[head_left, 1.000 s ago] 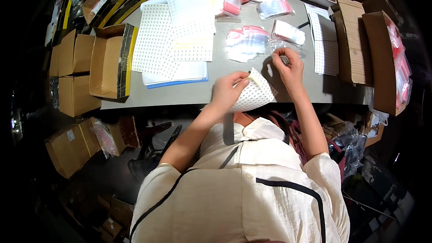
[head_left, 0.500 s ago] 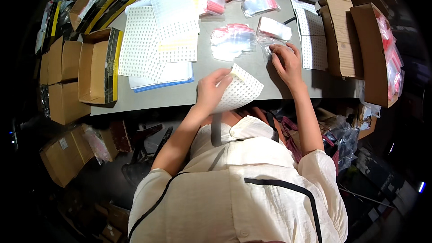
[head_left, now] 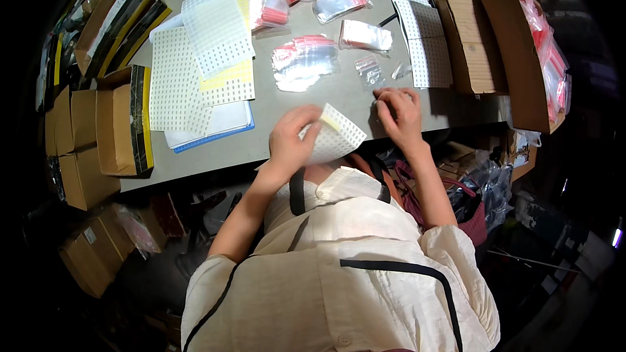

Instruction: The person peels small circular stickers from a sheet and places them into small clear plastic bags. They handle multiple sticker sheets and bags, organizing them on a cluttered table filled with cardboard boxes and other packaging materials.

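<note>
A: Left hand status?
B: Pinching a white marked sheet between thumb and fingers. Sheet's tilted and bowed, at the near edge of the bench.
A: And right hand?
B: Fingers curled, over the bench. Can't tell if they hold anything.
A: What's by it?
B: Small clear bag just beyond the fingers, smaller clear packet to the right of that.
A: Further left?
B: Fanned clear bags with red strips, then overlapping loose sheets.
</note>
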Demonstrator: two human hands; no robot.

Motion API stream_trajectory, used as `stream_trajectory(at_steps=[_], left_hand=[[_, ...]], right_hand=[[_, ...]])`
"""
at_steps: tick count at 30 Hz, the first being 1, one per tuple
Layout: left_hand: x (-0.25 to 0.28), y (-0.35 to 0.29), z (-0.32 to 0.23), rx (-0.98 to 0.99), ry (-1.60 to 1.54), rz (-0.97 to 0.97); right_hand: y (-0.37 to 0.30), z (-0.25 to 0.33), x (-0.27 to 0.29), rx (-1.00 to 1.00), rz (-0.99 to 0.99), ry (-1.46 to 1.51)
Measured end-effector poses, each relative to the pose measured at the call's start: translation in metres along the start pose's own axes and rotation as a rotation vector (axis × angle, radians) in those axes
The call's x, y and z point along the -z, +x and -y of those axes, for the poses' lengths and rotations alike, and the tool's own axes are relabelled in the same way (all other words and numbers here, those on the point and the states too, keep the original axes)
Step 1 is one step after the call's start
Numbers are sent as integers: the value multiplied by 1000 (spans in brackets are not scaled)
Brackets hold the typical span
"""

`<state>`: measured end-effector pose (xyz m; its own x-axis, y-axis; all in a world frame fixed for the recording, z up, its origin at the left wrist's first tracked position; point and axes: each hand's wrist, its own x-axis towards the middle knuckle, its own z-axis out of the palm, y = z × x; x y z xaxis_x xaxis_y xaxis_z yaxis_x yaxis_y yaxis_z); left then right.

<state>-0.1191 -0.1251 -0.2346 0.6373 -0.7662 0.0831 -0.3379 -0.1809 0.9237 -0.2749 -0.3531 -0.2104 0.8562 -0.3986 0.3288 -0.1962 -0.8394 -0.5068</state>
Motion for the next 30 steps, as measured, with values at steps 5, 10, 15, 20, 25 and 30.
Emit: stream_trajectory(at_steps=[5, 10, 15, 20, 25, 30], left_hand=[[-15, 16, -7, -245, 85, 124], [-26, 34, -15, -344, 143, 226], [-43, 56, -25, -453, 279, 337], [-53, 59, -13, -427, 270, 323], [-39, 47, -19, -344, 367, 196], [-31, 62, -26, -302, 503, 103]], right_hand=[[-20, 30, -15, -90, 37, 170], [-26, 25, -19, -378, -36, 437], [4, 1, -11, -240, -147, 266], [13, -10, -10, 6, 36, 76], [-8, -4, 2, 3, 109, 63], [-2, -17, -1, -69, 35, 65]])
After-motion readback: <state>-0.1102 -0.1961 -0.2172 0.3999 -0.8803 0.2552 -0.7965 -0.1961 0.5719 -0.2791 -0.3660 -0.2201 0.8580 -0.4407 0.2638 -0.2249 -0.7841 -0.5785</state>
